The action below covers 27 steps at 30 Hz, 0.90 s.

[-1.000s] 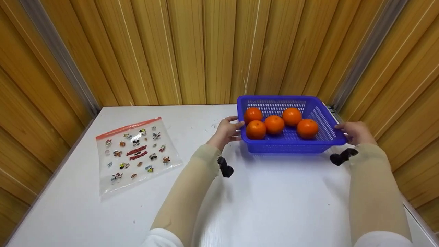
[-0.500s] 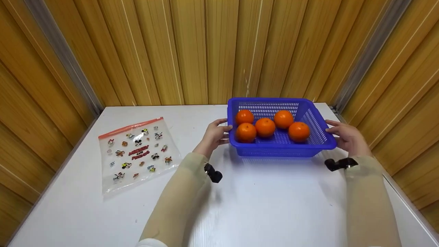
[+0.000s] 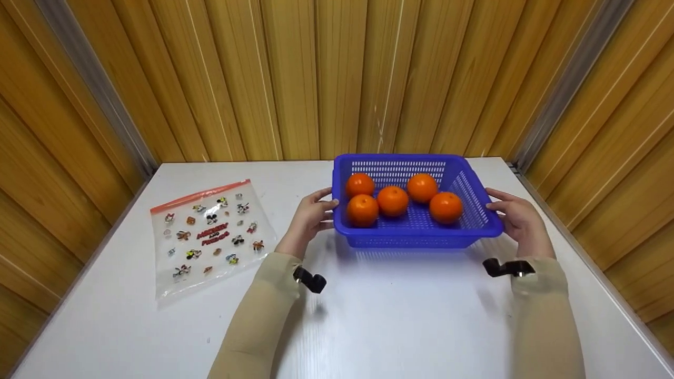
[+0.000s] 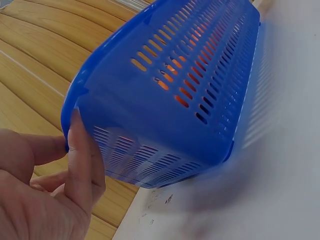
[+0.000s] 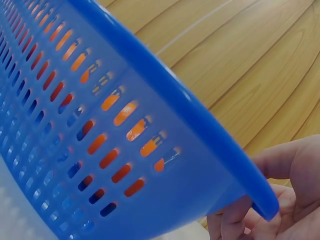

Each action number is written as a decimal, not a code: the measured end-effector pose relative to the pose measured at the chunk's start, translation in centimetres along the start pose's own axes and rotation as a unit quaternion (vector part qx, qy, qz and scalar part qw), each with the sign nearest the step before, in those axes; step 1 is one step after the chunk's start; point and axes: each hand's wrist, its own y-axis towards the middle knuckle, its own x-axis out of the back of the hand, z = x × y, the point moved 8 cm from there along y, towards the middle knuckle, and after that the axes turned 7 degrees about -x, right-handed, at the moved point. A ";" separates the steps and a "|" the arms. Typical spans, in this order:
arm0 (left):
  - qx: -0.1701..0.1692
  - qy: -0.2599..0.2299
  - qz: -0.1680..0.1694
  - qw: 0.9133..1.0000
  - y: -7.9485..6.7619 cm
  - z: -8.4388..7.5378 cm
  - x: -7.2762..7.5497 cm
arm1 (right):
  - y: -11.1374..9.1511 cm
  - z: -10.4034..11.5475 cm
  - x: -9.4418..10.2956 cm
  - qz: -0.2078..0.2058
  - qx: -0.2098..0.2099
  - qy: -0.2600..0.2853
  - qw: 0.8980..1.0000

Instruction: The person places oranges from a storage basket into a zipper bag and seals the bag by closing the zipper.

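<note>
A blue plastic basket with slotted walls holds several oranges, lying loose on its floor. My left hand grips the basket's left rim; in the left wrist view the thumb is on the rim and the fingers are bent beneath it. On the opposite end, my right hand pinches the right rim, its fingertips tucked under the lip in the right wrist view. The basket stays level, low over the white table; whether its base touches the surface I cannot tell.
A clear zip bag with a red top strip and printed cartoon figures lies flat on the left of the white table. Wood-patterned panels rise behind the table and along both sides.
Both hands have carried the basket of oranges leftward and somewhat nearer to me, keeping hold of its two ends. The zip bag has stayed in place.
</note>
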 end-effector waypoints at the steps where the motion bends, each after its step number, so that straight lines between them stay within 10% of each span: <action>1: -0.002 0.001 0.000 1.000 -0.2 0.0 0.3 | 0.0 -0.1 -0.3 0.003 0.002 0.002 1.000; 27: 0.006 0.022 0.037 0.999 -4.5 -1.2 5.1 | -1.1 -0.7 -5.6 0.099 0.066 -0.013 0.993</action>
